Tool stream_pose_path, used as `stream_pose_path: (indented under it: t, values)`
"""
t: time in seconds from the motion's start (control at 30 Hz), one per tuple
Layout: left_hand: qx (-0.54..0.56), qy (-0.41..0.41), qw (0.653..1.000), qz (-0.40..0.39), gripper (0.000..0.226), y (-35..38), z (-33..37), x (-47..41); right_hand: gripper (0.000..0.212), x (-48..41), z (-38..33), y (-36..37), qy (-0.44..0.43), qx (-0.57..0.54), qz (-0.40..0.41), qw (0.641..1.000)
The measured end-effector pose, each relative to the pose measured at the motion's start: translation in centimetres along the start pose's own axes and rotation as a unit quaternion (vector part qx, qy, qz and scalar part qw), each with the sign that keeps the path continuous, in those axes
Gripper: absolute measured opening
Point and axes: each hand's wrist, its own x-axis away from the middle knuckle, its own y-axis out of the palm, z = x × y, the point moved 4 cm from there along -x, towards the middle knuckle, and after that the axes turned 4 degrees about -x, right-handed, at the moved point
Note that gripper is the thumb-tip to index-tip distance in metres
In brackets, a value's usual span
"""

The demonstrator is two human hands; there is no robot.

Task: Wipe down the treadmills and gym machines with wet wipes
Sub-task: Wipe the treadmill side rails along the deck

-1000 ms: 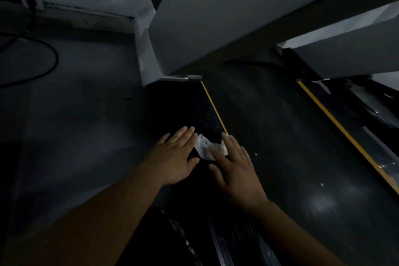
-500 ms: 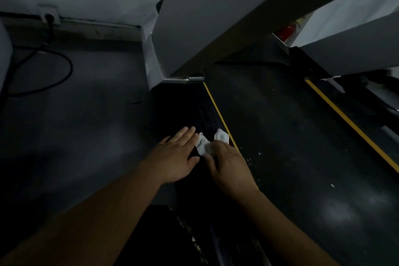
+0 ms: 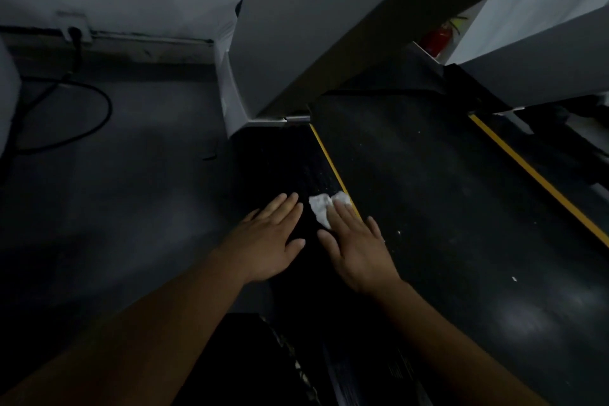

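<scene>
Floor (image 3: 115,208), dark grey, is noted left of the treadmill belt (image 3: 445,208), the black surface running from far centre to near right; white specks are scattered on it. Grey upright (image 3: 296,26) of the machine is seen rising at the belt's far left corner and leaning over the belt's far end. Black side rail (image 3: 273,168) is laid along the belt's left edge and is divided from it by a yellow stripe (image 3: 329,161); a second yellow stripe (image 3: 527,171) is marked along the belt's right edge.

Both bare forearms are extended from the near side toward the belt's left edge. Left hand (image 3: 267,244) is laid flat on the side rail, just left of the belt, fingers straight and close together, thumb out; nothing is held. Right hand (image 3: 356,247) is laid flat across the belt's left edge, fingers straight and slightly spread, fingertips pressed down on the wet wipe (image 3: 321,211).

Black cable (image 3: 99,122) is looped on the floor well left of the belt and is led up to a wall socket (image 3: 74,31). Red fire extinguisher (image 3: 436,39) is glimpsed beyond the belt's far end.

Wet wipe, white and crumpled, is found on the side rail, touching the belt's left stripe, between the two hands' fingertips and partly covered by the right fingers.
</scene>
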Motion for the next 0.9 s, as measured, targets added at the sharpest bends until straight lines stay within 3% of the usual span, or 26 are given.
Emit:
stream_pose_path:
  t: [0.2, 0.37, 0.53, 0.73, 0.9]
  values:
    - [-0.019, 0.001, 1.000, 0.010, 0.071, 0.1, 0.0, 0.3, 0.084, 1.9, 0.0, 0.1, -0.067, 0.031, -0.032, 0.997]
    - [-0.033, -0.005, 0.999, 0.012, 0.076, 0.0, 0.0, 0.4, 0.069, -2.9, -0.1, -0.4, 0.006, 0.020, 0.010, 1.000]
    - [-0.055, -0.042, 0.998, 0.011, 0.095, -0.5, -0.8, 0.0, 0.076, 0.0, -0.3, -0.1, -0.069, 0.004, -0.013, 0.998]
    - [-0.047, -0.047, 0.998, -0.008, 0.102, -1.0, -0.9, -0.2, 0.073, -4.8, -0.1, -0.5, 0.025, 0.029, 0.022, 0.999]
    - [-0.018, -0.043, 0.999, -0.017, 0.110, -1.0, -0.9, -0.2, 0.079, 0.1, -0.1, -0.2, -0.090, 0.010, -0.026, 0.996]
